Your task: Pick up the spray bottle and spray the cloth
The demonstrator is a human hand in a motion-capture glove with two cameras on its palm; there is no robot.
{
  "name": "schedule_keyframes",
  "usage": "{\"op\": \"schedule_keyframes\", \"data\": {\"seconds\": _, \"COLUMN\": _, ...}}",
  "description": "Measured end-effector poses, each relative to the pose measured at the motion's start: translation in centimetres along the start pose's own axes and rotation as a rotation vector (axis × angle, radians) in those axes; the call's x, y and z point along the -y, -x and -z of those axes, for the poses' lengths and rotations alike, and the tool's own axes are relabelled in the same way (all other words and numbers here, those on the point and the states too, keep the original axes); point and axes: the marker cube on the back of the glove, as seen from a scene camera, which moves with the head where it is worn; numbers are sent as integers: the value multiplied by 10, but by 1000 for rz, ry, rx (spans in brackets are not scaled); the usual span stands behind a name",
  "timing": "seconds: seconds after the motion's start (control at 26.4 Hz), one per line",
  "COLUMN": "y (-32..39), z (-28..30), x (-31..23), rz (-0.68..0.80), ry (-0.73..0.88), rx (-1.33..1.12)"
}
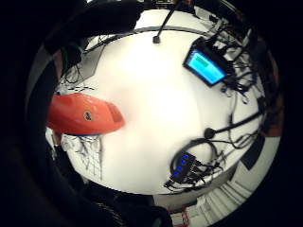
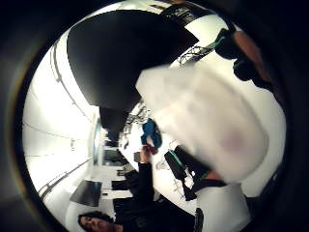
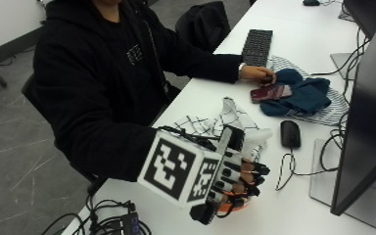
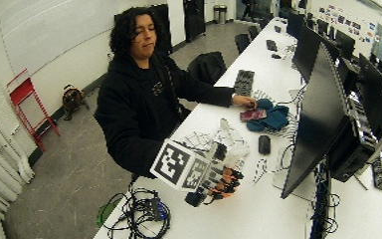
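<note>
In the outside view my gloved right hand [image 3: 240, 178] grips the spray bottle above the table's near end, fingers curled round it. Its orange spray head [image 3: 232, 207] pokes out under the fingers and its pale translucent body [image 3: 258, 138] sticks out beyond the hand. The little finger side palm view shows the orange head [image 1: 85, 113] close to the palm; the thumb side view is largely filled by the pale body [image 2: 207, 125]. A white cloth with a black grid [image 3: 204, 125] lies crumpled on the table just behind the hand, and also beneath the spray head [image 1: 87, 151].
A black mouse [image 3: 290, 133] lies right of the checked cloth, below a large monitor [image 3: 370, 122]. Further back, the bare left hand [image 3: 256, 73] rests by a maroon phone [image 3: 271, 92] on a blue cloth [image 3: 302, 95]. A keyboard [image 3: 258, 46] lies beyond. Cables hang off the near edge [image 3: 119, 223].
</note>
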Motion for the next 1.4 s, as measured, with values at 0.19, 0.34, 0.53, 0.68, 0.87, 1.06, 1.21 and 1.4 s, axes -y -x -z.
{"op": "schedule_keyframes", "data": {"seconds": 0.19, "y": 4, "z": -22, "x": 22, "rz": 51, "ry": -1, "rx": 298}}
{"op": "schedule_keyframes", "data": {"seconds": 0.34, "y": 8, "z": -36, "x": 27, "rz": 74, "ry": -22, "rx": 420}}
{"op": "schedule_keyframes", "data": {"seconds": 0.53, "y": 4, "z": -51, "x": 22, "rz": 51, "ry": -9, "rx": 520}}
{"op": "schedule_keyframes", "data": {"seconds": 0.68, "y": 2, "z": -61, "x": 27, "rz": 68, "ry": -21, "rx": 526}}
{"op": "schedule_keyframes", "data": {"seconds": 0.87, "y": 0, "z": -64, "x": 29, "rz": 93, "ry": -77, "rx": 500}}
{"op": "schedule_keyframes", "data": {"seconds": 1.06, "y": 0, "z": -65, "x": 31, "rz": 115, "ry": -113, "rx": 491}}
{"op": "schedule_keyframes", "data": {"seconds": 1.21, "y": 3, "z": -66, "x": 38, "rz": 122, "ry": -169, "rx": 487}}
{"op": "schedule_keyframes", "data": {"seconds": 1.4, "y": 6, "z": -66, "x": 44, "rz": 119, "ry": -195, "rx": 484}}
